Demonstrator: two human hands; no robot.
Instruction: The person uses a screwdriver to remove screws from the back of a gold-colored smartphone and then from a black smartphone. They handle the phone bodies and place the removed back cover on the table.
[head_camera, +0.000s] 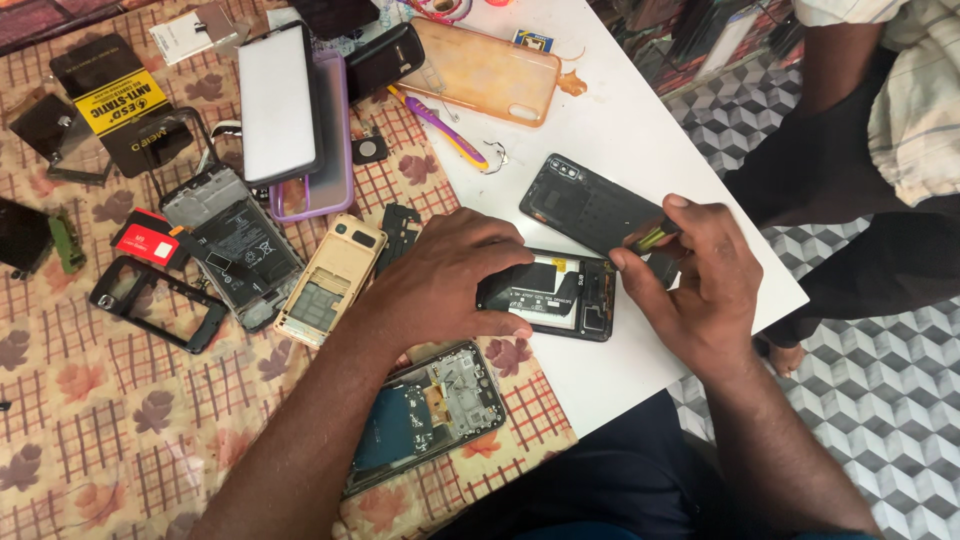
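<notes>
While pinned under left hand fingers, opened phone (back off) lies near white surface right edge; right hand fingers pinch small tool.

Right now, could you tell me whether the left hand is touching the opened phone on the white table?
Touching: the head view shows the left hand pressing its fingertips onto the opened phone.

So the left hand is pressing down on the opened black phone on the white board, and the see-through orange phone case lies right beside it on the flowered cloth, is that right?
Not quite. The orange phone case lies on the white board too, at its far end, not on the flowered cloth. The rest holds: the head view shows the left hand pressing on the opened black phone.
</notes>
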